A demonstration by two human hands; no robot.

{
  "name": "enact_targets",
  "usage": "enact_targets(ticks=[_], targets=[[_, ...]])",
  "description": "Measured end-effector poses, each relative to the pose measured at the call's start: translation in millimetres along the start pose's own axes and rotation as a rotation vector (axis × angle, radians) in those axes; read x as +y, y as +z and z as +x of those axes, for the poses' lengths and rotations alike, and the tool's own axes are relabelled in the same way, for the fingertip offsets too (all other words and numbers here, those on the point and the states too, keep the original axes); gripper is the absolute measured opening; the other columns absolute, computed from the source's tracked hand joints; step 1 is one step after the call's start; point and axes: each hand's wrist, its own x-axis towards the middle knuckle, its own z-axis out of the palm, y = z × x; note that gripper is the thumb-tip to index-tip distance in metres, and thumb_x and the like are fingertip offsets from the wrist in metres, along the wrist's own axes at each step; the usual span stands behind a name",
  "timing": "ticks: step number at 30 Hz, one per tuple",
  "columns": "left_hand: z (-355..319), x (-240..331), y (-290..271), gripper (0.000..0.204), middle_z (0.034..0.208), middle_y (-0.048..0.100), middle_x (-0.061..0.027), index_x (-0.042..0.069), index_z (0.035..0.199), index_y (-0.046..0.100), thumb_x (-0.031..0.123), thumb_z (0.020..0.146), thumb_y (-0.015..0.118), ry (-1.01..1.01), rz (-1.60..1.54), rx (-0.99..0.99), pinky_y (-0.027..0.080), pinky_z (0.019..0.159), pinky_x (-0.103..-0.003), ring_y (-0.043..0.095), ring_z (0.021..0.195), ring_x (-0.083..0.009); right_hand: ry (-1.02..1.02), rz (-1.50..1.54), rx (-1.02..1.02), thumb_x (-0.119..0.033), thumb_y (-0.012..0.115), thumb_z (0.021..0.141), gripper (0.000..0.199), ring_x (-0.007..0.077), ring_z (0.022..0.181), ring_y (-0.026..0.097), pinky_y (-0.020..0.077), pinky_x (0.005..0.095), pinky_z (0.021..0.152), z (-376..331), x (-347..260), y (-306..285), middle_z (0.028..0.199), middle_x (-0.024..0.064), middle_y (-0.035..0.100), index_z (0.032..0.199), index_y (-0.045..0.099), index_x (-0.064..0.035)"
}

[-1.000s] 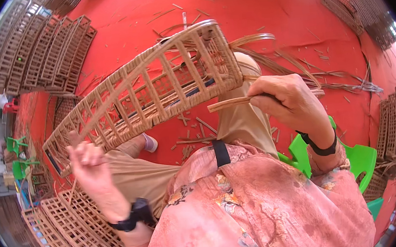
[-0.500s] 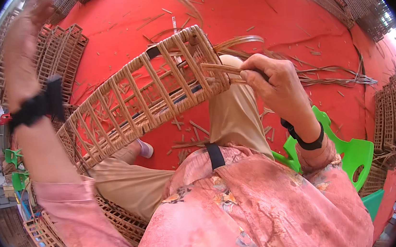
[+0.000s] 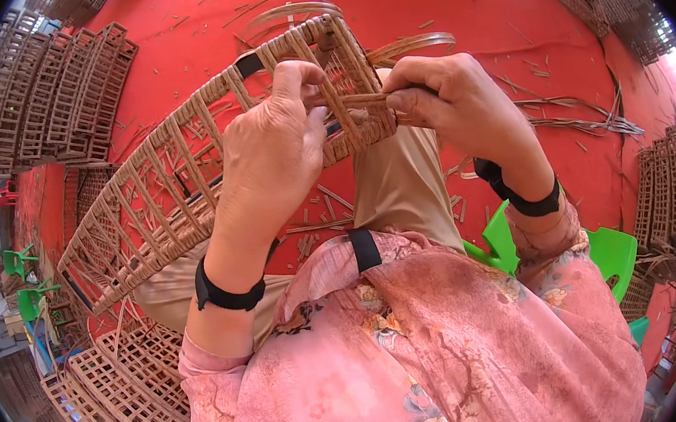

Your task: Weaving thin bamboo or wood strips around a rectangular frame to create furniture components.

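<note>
1. Head view: a long woven rattan frame (image 3: 187, 186) lies slantwise across the person's lap, its far end raised in front of the chest, its near end dropping toward the lower left.
2. The left hand (image 3: 270, 148) is closed on the frame's upper end, fingers curled over the top rail, thumb pressed against a flat rattan strip (image 3: 363, 99).
3. The right hand (image 3: 454, 104) pinches the same strip from the right, fingers and thumb clamped together on it, just beside the left hand's fingertips; the two hands almost touch.
4. The strip runs crosswise over the frame's end bars, between the two grips.
5. Each wrist carries a black band; both sleeves are pink with a flower print.
6. The floor (image 3: 431, 3) is red and strewn with short rattan offcuts (image 3: 314, 222) and loose curved strips (image 3: 575, 116).
7. Finished frames stand stacked at the upper left (image 3: 37, 94), more lie piled at the lower left (image 3: 118, 391), and others sit along the right edge (image 3: 670, 192).
8. A green plastic chair (image 3: 610, 252) shows beneath the person's right side.
</note>
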Motion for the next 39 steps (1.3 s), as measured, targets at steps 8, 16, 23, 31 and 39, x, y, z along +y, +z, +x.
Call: enact_targets(ticks=[8, 16, 23, 31, 39], targets=[[0, -2, -5, 0.019, 0.085, 0.07, -0.0024, 0.003, 0.107, 0.064, -0.002, 0.089, 0.069, -0.346, -0.594, -0.005, 0.05, 0.065, -0.021, 0.063, 0.075, -0.0027, 0.023, -0.037, -0.042, -0.012, 0.07, 0.092, 0.017, 0.0087, 0.066, 0.059, 0.0505, 0.028, 0.063, 0, -7, -3, 0.073, 0.0069, 0.068, 0.1, 0.069, 0.0036], [-35, -18, -2, 0.012, 0.09, 0.069, -0.0074, 0.002, 0.099, 0.075, 0.0, 0.088, 0.073, -0.006, -0.062, 0.241, 0.052, 0.068, -0.029, 0.066, 0.075, -0.0141, 0.023, -0.024, -0.031, -0.018, 0.072, 0.088, 0.02, 0.015, 0.06, 0.056, 0.0467, 0.0318, 0.059, -7, 4, -35, 0.069, 0.0113, 0.062, 0.092, 0.073, 0.0014], [-43, -15, -12, 0.023, 0.099, 0.066, -0.0088, 0.005, 0.108, 0.074, 0.001, 0.085, 0.075, -0.029, 0.136, 0.212, 0.052, 0.066, -0.033, 0.063, 0.07, -0.0186, 0.046, -0.113, -0.102, -0.018, 0.073, 0.087, 0.019, 0.0188, 0.063, 0.059, 0.0481, 0.0325, 0.062, 6, -14, -33, 0.071, 0.0123, 0.065, 0.092, 0.073, 0.0013], [-52, -25, -26, 0.028, 0.09, 0.07, -0.0078, 0.006, 0.119, 0.066, 0.002, 0.091, 0.069, -0.314, -0.239, 0.182, 0.053, 0.065, -0.03, 0.064, 0.069, -0.0154, -0.043, -0.02, -0.072, -0.016, 0.072, 0.088, 0.019, 0.0142, 0.065, 0.054, 0.0454, 0.0309, 0.061, 13, 6, -9, 0.07, 0.0062, 0.06, 0.09, 0.071, 0.0029], [-77, -34, -43, 0.018, 0.088, 0.071, -0.0068, 0.005, 0.106, 0.071, -0.002, 0.09, 0.069, -0.351, -0.204, 0.328, 0.054, 0.066, -0.03, 0.068, 0.074, -0.0157, 0.087, 0.039, -0.111, -0.014, 0.073, 0.086, 0.018, 0.0118, 0.065, 0.053, 0.0455, 0.0306, 0.062, -1, 13, -34, 0.072, 0.0058, 0.063, 0.09, 0.072, 0.0041]])
